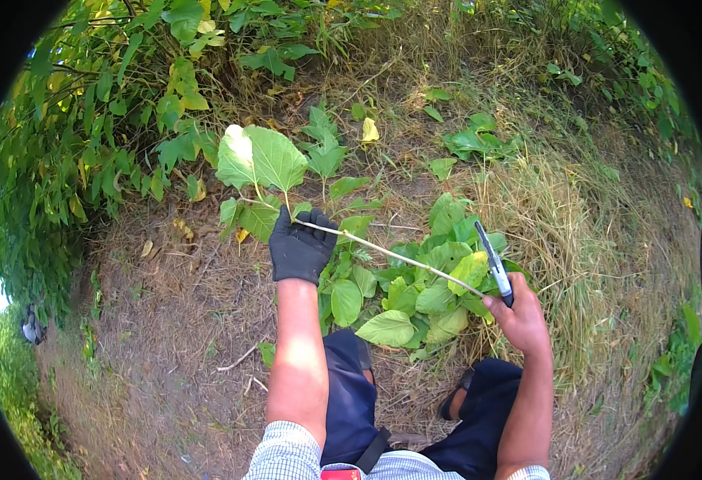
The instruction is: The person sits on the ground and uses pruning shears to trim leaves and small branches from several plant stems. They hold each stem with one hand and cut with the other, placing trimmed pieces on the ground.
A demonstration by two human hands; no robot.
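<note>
My left hand, in a black glove, grips a slender cut branch near its leafy end. Broad green leaves stand up from that end, beyond the glove. The bare, pale stem slants down to the right, to my bare right hand. There the thumb meets the stem's far end. Also in my right hand is a slim hand tool with a dark tip and a pale grey body, pointing away from me; its exact kind is unclear. Under the stem lies a heap of cut leafy shoots.
Dense leafy bushes rise at the left and far side. Dry cut grass is piled right of the heap. Loose leaves lie farther off. My shod feet are just behind the heap. Thin twigs lie on the ground.
</note>
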